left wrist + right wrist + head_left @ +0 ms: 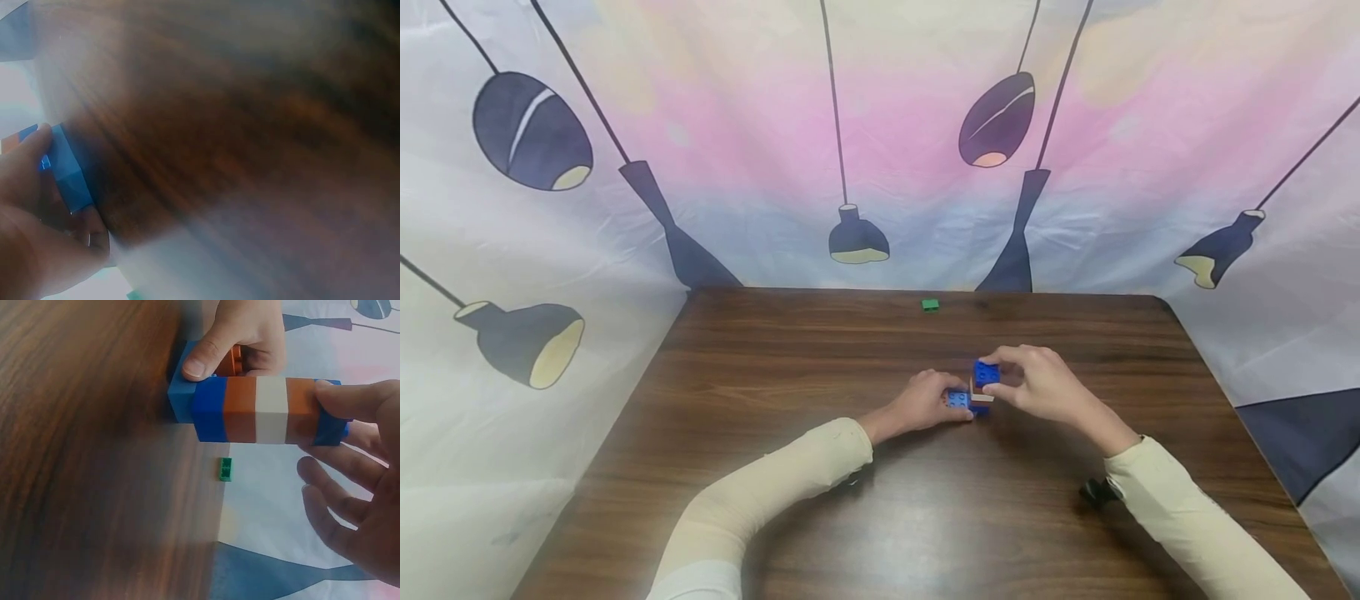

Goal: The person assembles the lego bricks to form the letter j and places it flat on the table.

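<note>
A stack of toy building bricks stands on the table, with blue, orange, white, orange and blue layers from the bottom up. At its foot a lighter blue brick lies on the table, and an orange brick shows partly behind the thumb. My left hand pinches the light blue brick between thumb and fingers. At the top of the stack, my right hand grips the dark blue brick with thumb and fingertips. In the left wrist view the left hand partly hides the bricks.
A small green brick sits near the back edge of the brown wooden table. Behind the table hangs a curtain printed with lamps. Something small and black is beneath the right sleeve.
</note>
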Demonstrator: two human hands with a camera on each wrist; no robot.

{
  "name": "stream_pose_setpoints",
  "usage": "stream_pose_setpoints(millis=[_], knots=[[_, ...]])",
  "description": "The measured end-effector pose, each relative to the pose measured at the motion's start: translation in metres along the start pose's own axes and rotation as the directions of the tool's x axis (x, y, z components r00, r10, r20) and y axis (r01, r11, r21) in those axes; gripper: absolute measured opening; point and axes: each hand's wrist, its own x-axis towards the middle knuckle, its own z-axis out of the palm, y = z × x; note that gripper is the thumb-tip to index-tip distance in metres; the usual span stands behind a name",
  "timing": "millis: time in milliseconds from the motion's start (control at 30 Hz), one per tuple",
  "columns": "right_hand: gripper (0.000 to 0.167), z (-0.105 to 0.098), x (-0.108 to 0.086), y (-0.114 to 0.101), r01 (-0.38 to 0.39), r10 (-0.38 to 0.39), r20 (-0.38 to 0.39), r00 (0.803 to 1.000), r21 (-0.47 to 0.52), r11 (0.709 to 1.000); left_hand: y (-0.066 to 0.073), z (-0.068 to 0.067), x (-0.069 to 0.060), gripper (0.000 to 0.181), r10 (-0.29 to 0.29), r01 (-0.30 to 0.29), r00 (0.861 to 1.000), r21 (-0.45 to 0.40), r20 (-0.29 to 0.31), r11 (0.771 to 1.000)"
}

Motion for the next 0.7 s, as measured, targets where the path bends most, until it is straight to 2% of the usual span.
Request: stream_pose_setpoints(millis=[300,567,700], knots=[[0.038,0.003,-0.001,0.005,-0.008,0.006,0.020,1.000,0.069,0.998,0.001,-0.001,0.000,0.042,0.019,-0.019,1.000,-0.006,0.005,1.000],[0.058,0.015,-0.009,0.017,-0.002,0.006,-0.029,1.000,0.134,0.991,0.000,-0.001,0.000,0.041,0.025,-0.025,1.000,-0.005,-0.006,1.000],[0.057,0.026,-0.014,0.026,-0.027,0.039,-0.059,0.997,0.191,0.981,0.001,0.000,-0.001,0.041,0.013,-0.013,1.000,-0.007,-0.011,1.000]])
